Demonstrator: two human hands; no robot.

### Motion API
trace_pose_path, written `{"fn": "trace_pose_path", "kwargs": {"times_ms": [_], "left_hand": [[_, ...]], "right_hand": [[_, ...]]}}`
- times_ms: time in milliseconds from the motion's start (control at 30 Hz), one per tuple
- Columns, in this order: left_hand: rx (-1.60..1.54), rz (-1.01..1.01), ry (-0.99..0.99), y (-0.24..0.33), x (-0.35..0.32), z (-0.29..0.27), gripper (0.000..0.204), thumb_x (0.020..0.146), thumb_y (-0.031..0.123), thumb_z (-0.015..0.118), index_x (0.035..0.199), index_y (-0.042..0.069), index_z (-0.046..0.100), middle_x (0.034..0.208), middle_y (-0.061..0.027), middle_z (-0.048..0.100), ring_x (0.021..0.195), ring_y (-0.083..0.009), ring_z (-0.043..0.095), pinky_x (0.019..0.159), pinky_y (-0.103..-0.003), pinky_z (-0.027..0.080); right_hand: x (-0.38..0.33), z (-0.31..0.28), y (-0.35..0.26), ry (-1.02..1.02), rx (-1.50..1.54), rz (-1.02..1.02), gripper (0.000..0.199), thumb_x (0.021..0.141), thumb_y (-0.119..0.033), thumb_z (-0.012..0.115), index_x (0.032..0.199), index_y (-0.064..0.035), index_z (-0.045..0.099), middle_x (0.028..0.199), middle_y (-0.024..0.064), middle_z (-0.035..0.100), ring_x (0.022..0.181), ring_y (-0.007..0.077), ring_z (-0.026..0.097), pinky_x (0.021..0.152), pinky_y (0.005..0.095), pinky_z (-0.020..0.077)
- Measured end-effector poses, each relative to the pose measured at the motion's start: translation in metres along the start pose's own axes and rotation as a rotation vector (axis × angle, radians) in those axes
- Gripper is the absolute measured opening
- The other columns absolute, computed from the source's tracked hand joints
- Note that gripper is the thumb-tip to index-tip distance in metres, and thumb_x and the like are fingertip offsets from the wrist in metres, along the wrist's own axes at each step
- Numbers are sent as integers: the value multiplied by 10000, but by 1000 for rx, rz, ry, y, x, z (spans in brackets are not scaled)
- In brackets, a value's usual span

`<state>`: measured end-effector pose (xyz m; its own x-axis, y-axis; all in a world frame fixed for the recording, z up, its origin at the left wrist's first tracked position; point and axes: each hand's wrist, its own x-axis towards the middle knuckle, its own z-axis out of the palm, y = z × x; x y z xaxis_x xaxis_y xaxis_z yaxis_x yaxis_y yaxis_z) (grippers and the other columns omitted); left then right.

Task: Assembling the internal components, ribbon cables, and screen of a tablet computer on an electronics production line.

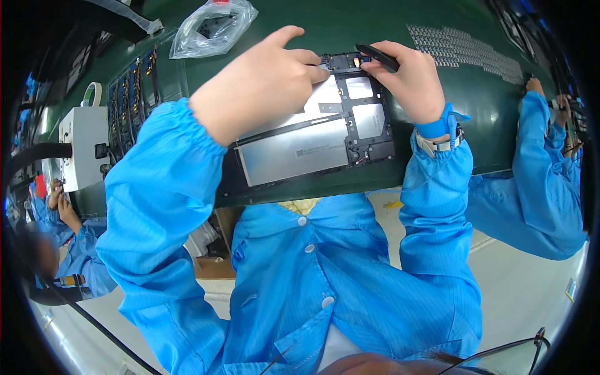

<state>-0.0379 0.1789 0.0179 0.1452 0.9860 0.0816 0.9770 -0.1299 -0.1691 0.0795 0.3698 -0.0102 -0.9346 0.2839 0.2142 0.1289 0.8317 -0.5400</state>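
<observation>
The left hand (262, 84) presses its fingertips on the far edge of an opened tablet chassis (312, 134) lying flat on the green bench (375, 25), while the right hand (406, 78) pinches a slim black tool (377, 56) at the same edge. The chassis looks thin, stiff and light, with exposed, likely fragile internals; holding it by the outer frame edges appears safest.

The bench (325, 25) is showing dark green under an opened tablet (312, 134) that is gleaming silver-grey inside a black frame, with pale grey shield plates. The tool (377, 57) is looking black. The sleeves (159, 200) are showing bright blue with fine stripes, the wrist strap (435, 127) blue. A clear bag (212, 28) is glinting, and a box (84, 147) is showing pale grey.
</observation>
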Motion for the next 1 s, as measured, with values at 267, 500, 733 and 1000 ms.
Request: {"fn": "trace_pose_path", "kwargs": {"times_ms": [267, 500, 733, 1000], "left_hand": [[234, -239, 50, 29, -27, 5, 257, 720, 136, 553, 944, 64, 655, 1167, -53, 532, 1051, -218, 507, 970, -388, 324], [-1255, -588, 537, 121, -90, -17, 318, 690, -53, 508, 974, 45, 614, 1048, -114, 586, 957, -276, 567, 847, -328, 434], [-2727, -867, 540, 164, -97, 17, 456, 862, 58, 423, 1300, -13, 317, 1327, -164, 376, 1212, -243, 391, 981, -319, 317], [-2921, -880, 716, 161, -95, 23, 402, 881, 107, 402, 1246, -61, 370, 1319, -199, 375, 1244, -264, 351, 1004, -326, 294]], "right_hand": [[2, -21, -32, 241, 125, -34, 182, 753, -93, 605, 931, -75, 636, 810, 130, 636, 742, 262, 630, 663, 298, 495], [20, 13, -56, -67, -92, -406, 451, 617, 104, 497, 973, -129, 648, 1054, 55, 569, 724, 201, 592, 639, 286, 492], [22, 40, -64, -222, -179, -396, 415, 641, 54, 521, 983, -141, 652, 998, 35, 589, 810, 237, 602, 679, 312, 498], [26, 40, -69, -265, -103, -347, 407, 614, 74, 491, 957, -74, 652, 958, 80, 588, 795, 264, 594, 699, 307, 482]]}}
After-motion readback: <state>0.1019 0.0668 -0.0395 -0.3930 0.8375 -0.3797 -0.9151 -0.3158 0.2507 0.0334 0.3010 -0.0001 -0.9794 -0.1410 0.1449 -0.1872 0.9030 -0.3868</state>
